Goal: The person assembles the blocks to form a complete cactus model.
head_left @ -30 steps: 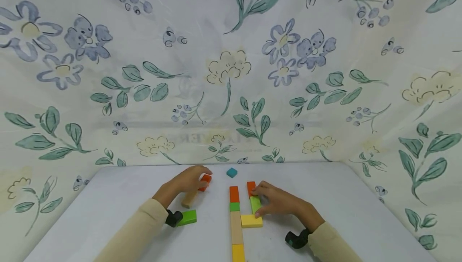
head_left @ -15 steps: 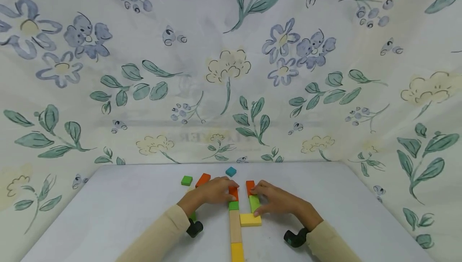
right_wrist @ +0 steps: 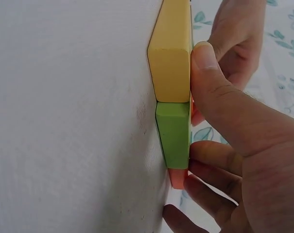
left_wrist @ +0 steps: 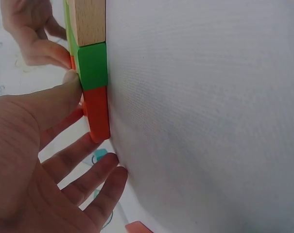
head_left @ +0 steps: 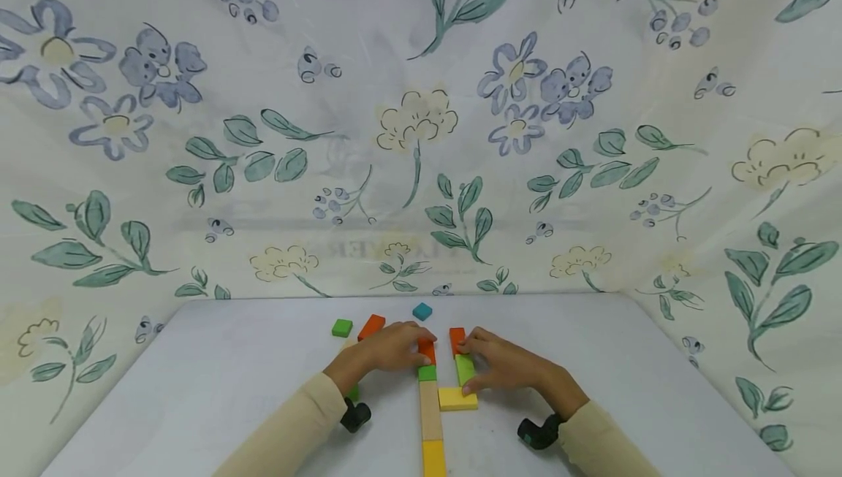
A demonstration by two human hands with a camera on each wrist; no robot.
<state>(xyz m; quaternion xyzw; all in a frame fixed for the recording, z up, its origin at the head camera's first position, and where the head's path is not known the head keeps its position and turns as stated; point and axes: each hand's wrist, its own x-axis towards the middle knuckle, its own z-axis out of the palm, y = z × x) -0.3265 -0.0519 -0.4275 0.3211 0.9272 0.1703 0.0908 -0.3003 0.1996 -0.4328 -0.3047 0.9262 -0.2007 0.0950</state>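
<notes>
Two columns of flat wooden blocks lie on the white table (head_left: 230,375). The left column runs orange block (head_left: 427,351), green block (head_left: 427,372), plain wood block (head_left: 430,410), yellow block (head_left: 434,457). My left hand (head_left: 414,345) rests against its left side, the thumb (left_wrist: 71,82) on the green block (left_wrist: 92,65) and straight fingers beside the orange block (left_wrist: 97,112). The right column is an orange block (head_left: 457,338), a light green block (head_left: 464,369) and a yellow block (head_left: 458,398). My right hand (head_left: 468,367) presses its right side, with the thumb (right_wrist: 202,58) on the yellow block (right_wrist: 171,53).
Loose blocks lie behind the columns: a small green square (head_left: 341,328), an orange block (head_left: 371,326) and a teal block (head_left: 422,311). Another green block (head_left: 353,393) peeks from under my left wrist. Flowered cloth (head_left: 421,134) walls the table on three sides.
My left hand left the loose orange block at the left and moved right to the left column's top; the small green square came into view. My right hand stayed put.
</notes>
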